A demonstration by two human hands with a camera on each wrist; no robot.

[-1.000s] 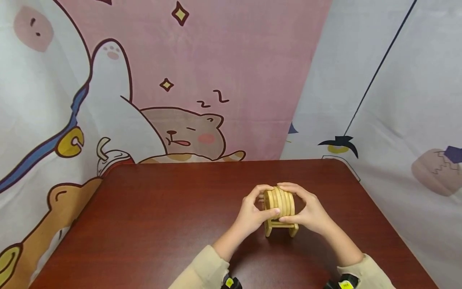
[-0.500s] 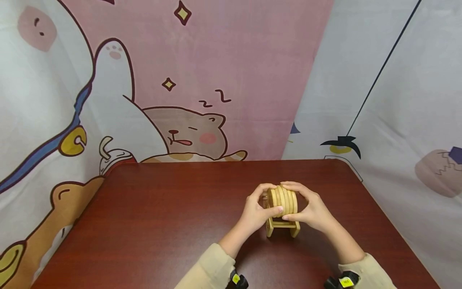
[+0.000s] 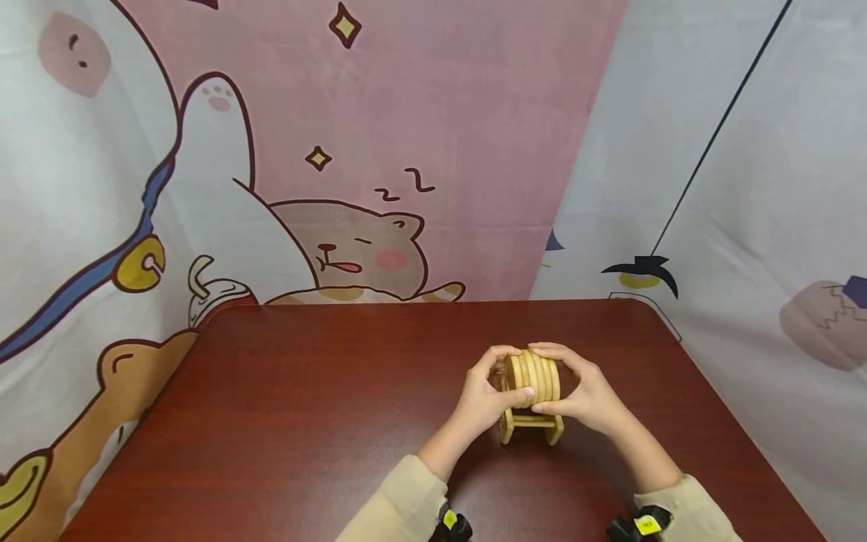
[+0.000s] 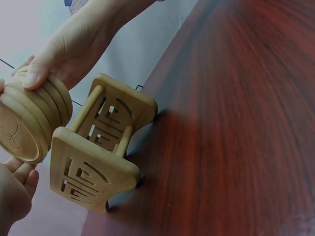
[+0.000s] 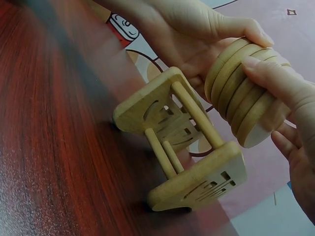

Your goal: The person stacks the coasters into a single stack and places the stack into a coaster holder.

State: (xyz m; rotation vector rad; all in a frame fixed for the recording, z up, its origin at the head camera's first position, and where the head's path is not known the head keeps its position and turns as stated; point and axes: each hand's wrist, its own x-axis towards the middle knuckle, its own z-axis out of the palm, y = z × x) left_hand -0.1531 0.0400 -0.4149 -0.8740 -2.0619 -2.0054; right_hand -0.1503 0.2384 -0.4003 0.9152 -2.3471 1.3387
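A stack of several round wooden coasters is held between both hands, just above a wooden coaster holder standing on the table. My left hand grips the stack's left side, thumb in front and fingers over the top. On the other side my right hand pinches the coasters in the same way. In the left wrist view, the end coaster shows a carved line drawing. Cut-out slots pattern the holder's side panels, which round rods join. Fingers behind the stack are partly hidden.
The reddish-brown table extends left of the hands, its back edge meeting a cartoon-printed cloth. White cloth hangs along the right side. Black straps with yellow labels sit at both wrists.
The head view has shifted slightly. Both hands keep the same hold on the coasters, and the holder stays in its place on the table.
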